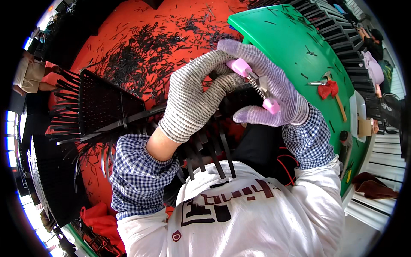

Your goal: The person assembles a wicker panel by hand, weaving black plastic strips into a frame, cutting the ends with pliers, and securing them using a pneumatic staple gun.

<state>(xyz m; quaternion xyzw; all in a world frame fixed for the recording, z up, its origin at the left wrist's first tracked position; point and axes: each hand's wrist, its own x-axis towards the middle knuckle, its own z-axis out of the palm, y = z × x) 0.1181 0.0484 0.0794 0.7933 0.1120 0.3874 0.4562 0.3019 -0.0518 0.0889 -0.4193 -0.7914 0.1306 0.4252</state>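
red floor (141, 17) strewn with black clippings (141, 55), green table (282, 38)

Perforated panel (107, 107) left of both hands, over the littered floor (141, 25) | left hand (192, 98) just left of right hand (269, 90), touching it | cutters (257, 83) in right hand | worktop (291, 38) right of the panel, behind the hands | pliers (319, 82) on worktop
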